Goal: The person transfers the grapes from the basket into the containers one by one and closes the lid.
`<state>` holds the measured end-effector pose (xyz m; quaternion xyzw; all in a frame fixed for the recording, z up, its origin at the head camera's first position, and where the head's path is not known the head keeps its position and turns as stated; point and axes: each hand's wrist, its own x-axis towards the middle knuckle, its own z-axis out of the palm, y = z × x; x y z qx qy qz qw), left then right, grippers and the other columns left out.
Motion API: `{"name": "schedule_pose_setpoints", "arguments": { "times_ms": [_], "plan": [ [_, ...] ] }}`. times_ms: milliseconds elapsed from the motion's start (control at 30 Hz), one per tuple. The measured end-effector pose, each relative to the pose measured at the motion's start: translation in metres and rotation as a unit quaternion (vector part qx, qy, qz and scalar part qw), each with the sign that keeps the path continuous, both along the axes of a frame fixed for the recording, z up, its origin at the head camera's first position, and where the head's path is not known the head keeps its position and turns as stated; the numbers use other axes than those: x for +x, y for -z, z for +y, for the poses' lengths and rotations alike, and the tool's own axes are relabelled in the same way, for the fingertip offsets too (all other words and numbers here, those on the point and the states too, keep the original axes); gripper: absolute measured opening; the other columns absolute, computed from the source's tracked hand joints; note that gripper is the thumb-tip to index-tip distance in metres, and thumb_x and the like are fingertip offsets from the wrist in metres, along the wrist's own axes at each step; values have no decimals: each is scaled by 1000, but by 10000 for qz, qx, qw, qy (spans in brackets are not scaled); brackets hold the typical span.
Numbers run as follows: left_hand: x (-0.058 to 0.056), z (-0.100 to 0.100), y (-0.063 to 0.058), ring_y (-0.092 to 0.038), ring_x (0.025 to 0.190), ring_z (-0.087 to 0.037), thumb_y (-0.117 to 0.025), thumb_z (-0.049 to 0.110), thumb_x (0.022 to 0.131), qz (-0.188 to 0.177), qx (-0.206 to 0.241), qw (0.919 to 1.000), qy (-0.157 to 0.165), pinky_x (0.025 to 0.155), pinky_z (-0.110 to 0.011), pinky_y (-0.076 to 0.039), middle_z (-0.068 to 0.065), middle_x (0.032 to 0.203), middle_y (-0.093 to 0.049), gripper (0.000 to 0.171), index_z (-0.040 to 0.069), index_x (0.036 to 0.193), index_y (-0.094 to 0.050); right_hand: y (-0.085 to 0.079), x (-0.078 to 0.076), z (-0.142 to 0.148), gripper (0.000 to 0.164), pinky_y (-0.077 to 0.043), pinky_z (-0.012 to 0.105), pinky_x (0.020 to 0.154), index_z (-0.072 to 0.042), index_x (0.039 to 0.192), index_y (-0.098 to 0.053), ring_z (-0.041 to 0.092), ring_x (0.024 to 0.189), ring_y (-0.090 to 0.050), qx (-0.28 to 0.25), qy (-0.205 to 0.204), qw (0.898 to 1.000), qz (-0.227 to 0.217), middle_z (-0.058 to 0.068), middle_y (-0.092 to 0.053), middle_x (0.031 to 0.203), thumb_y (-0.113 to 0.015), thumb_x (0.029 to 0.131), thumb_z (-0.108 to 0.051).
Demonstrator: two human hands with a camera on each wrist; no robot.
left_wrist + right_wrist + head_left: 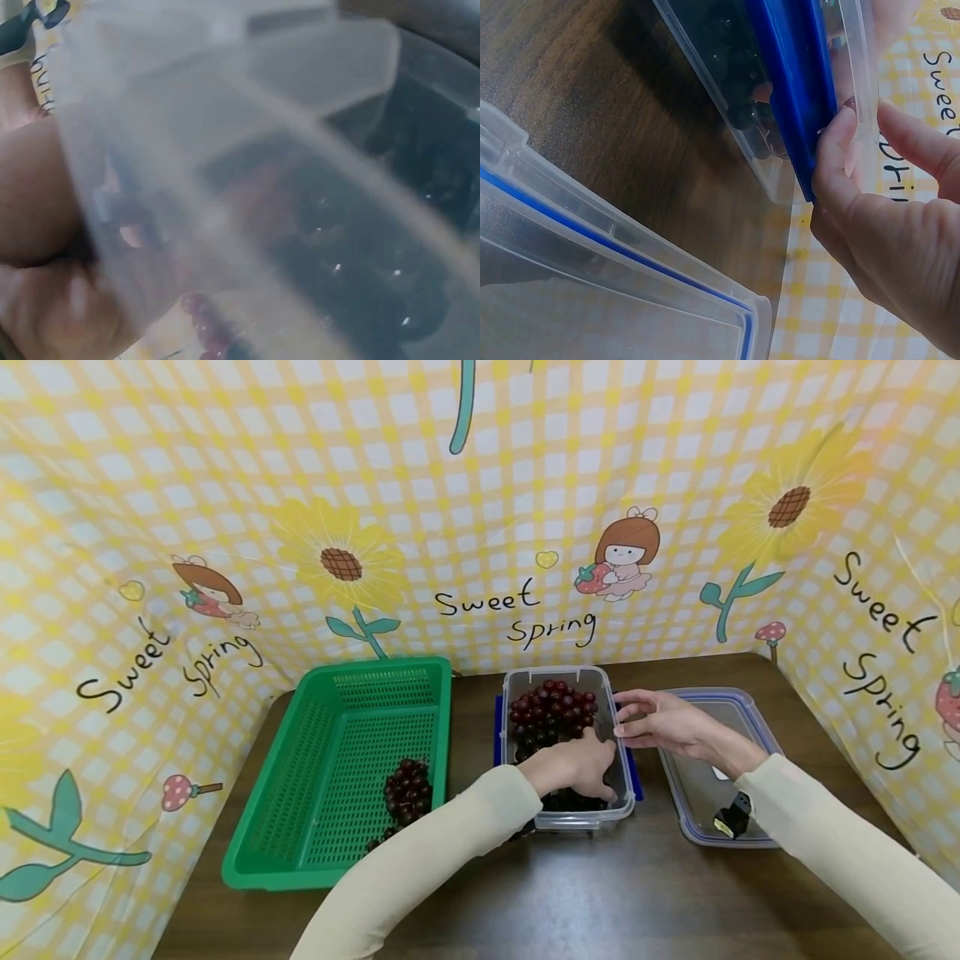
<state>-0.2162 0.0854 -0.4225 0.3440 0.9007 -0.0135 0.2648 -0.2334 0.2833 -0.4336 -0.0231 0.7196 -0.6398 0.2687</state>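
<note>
Our left hand (573, 767): in clear box (585, 820), can't tell grip | right hand (667, 724): pinching its side | grapes (551, 703) boxed below left hand; bunch (408, 792) left in green basket (296, 878), leftward | lid (697, 772) off, beneath right wrist

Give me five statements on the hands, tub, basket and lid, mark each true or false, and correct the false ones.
1. The left hand reaches into the tub. True.
2. The lid is on the tub. False: the lid lies apart, on the table.
3. The basket stands left of the tub. True.
4. The basket holds no grapes. False: a bunch lies in it.
5. The right hand touches the tub. True.
</note>
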Motion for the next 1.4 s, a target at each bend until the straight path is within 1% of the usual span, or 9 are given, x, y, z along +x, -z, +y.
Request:
{"name": "schedule_pose_setpoints", "arguments": {
  "times_ms": [300, 500, 600, 700, 833, 1033, 1200, 1300, 1400],
  "plan": [
    [-2, -11, -1, -61, 138, -30, -66, 51, 101, -562, 303, 9980, 19, 109, -39, -55, -28, 173, -14, 91, 9, 168, -21, -1, 0, -1, 81, -61, 32, 95, 1, 164, -23, 12, 97, -68, 18, -33, 10000, 8, 9, -54, 122, -70, 99, -3],
    [-6, -15, -9, -44, 153, -30, -62, 51, 103, -789, 387, 9961, 66, 119, -42, -46, -22, 175, -19, 87, 10, 168, -21, -2, 1, 1, 79, -61, 32, 94, 0, 164, -24, 13, 96, -68, 71, -7, 10000, 1, 8, -55, 120, -70, 99, -3],
    [-10, -20, -14, -45, 152, -26, -61, 51, 104, -828, 458, 9954, 137, 120, -42, -45, -17, 171, -31, 80, 10, 166, -29, -2, 1, 1, 79, -61, 32, 95, 0, 164, -24, 14, 98, -68, 64, -4, 10000, -3, 7, -55, 120, -69, 99, -3],
    [-15, -32, -28, -44, 151, -24, -60, 50, 105, -829, 478, 9948, 338, 122, -42, -43, -12, 167, -40, 73, 11, 162, -38, -1, 1, 0, 79, -61, 32, 96, 1, 164, -25, 15, 101, -69, 46, -32, 10000, 11, 7, -55, 120, -69, 99, -3],
    [-24, -55, -56, -43, 153, -23, -56, 49, 107, -788, 619, 9936, 519, 125, -42, -38, -8, 165, -46, 67, 12, 161, -42, -1, 2, -2, 79, -60, 32, 98, 2, 163, -25, 17, 105, -69, 16, -10, 10000, 17, 8, -55, 121, -70, 99, -2],
    [-36, -95, -90, -53, 146, -26, -54, 46, 109, -753, 883, 9931, 191, 119, -45, -46, -12, 158, -54, 60, 14, 159, -44, 0, 3, 0, 81, -60, 32, 98, 1, 165, -23, 19, 108, -69, 16, 8, 10000, 4, 8, -55, 121, -70, 99, -2],
    [-37, -130, -104, -68, 116, -18, -55, 44, 109, -555, 1209, 9911, -80, 100, -40, -55, -6, 134, -69, 53, 16, 155, -49, 1, 3, 0, 82, -60, 33, 99, -1, 165, -23, 18, 107, -69, 21, -39, 10000, -8, 9, -54, 123, -71, 98, -4],
    [-37, -149, -110, -69, 98, -14, -55, 42, 109, -473, 1426, 9885, -182, 89, -37, -56, -3, 120, -72, 51, 16, 152, -51, 1, 2, 0, 82, -60, 33, 99, -1, 165, -23, 19, 108, -69, 50, -73, 10000, 3, 10, -54, 124, -71, 99, -5],
    [-36, -165, -114, -67, 93, -14, -56, 40, 109, -324, 1637, 9856, -255, 87, -36, -55, -3, 114, -73, 48, 14, 150, -53, -1, 2, 0, 82, -60, 33, 99, -1, 165, -23, 18, 107, -69, 104, -78, 9999, 34, 10, -54, 124, -71, 99, -5]
  ]
}}
